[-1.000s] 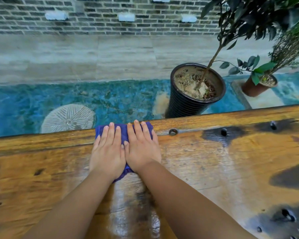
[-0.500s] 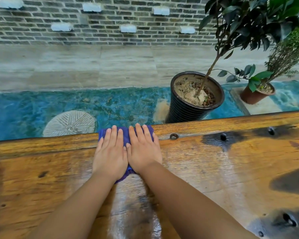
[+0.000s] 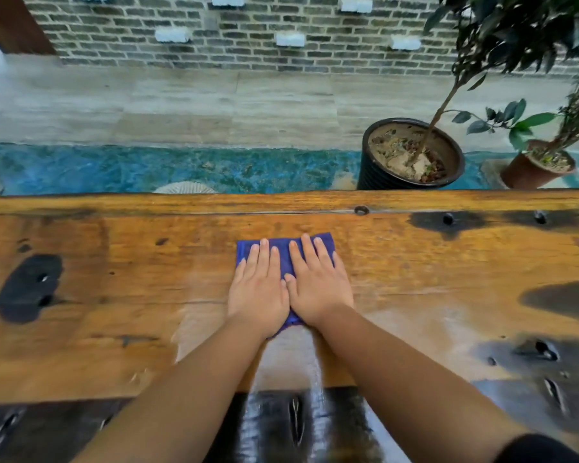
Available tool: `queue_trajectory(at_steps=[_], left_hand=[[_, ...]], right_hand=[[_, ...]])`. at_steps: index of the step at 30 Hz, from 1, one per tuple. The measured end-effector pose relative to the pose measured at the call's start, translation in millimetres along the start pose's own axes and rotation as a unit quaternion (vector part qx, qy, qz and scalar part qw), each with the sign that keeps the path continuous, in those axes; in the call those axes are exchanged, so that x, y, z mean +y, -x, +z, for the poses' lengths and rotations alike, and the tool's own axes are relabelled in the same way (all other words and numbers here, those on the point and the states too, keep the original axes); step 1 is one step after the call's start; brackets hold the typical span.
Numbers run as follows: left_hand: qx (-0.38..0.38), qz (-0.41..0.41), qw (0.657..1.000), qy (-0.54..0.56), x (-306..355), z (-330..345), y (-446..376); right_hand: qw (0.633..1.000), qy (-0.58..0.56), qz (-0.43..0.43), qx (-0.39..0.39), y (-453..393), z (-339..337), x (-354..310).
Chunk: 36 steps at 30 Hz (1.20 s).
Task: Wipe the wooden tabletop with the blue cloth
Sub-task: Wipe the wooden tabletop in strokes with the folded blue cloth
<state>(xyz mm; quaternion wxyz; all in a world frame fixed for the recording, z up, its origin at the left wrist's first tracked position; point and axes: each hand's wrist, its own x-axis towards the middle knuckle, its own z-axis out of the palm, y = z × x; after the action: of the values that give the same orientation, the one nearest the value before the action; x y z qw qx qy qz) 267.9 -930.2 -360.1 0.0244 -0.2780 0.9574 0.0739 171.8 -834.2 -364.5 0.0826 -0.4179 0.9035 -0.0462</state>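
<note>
A folded blue cloth (image 3: 283, 249) lies flat on the wooden tabletop (image 3: 415, 262), a short way in from the far edge. My left hand (image 3: 258, 295) and my right hand (image 3: 316, 289) lie side by side on top of it, palms down, fingers straight and pointing away from me. Most of the cloth is hidden under them; only its far edge and a small corner near my wrists show. A wet, shiny streak runs from the cloth back toward me between my forearms.
Dark burnt patches with holes (image 3: 27, 289) mark the wood left, right and near me. Beyond the far edge are a blue floor (image 3: 147, 168), a black plant pot (image 3: 411, 155), a small brown pot (image 3: 535, 165) and a brick wall (image 3: 281, 28).
Both hands have slid the cloth from the table's far edge back toward me. The camera view has shifted, showing more of the near tabletop.
</note>
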Motion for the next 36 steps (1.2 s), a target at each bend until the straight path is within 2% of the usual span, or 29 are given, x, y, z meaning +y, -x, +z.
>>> queue_trajectory(at_steps=[6,10,15,17,20,23,36], left_hand=[[-0.041,0.008,0.999,0.009,13.2,8.2,106.6],[-0.040,0.008,0.999,0.002,21.3,15.4,191.0],[-0.051,0.021,0.998,-0.014,32.8,16.2,277.3],[-0.064,0.005,0.997,0.040,36.1,8.3,315.0],[-0.063,0.010,0.996,0.063,39.1,7.5,364.2],[-0.093,0.021,0.993,0.071,42.8,10.3,405.8],[-0.183,0.002,0.981,0.067,60.6,-2.8,536.0]], right_hand=[[0.999,0.001,0.008,-0.041,108.7,12.6,-16.1],[0.999,-0.009,0.013,-0.044,189.9,21.7,-33.2],[0.995,-0.005,0.022,-0.092,277.4,30.8,-48.8],[0.994,-0.004,0.023,-0.111,313.3,21.6,-59.4],[0.995,-0.031,0.038,-0.083,366.6,12.2,-73.2],[0.998,-0.025,0.029,-0.051,412.8,5.9,-83.7],[0.992,-0.031,0.037,-0.118,532.5,14.1,-106.5]])
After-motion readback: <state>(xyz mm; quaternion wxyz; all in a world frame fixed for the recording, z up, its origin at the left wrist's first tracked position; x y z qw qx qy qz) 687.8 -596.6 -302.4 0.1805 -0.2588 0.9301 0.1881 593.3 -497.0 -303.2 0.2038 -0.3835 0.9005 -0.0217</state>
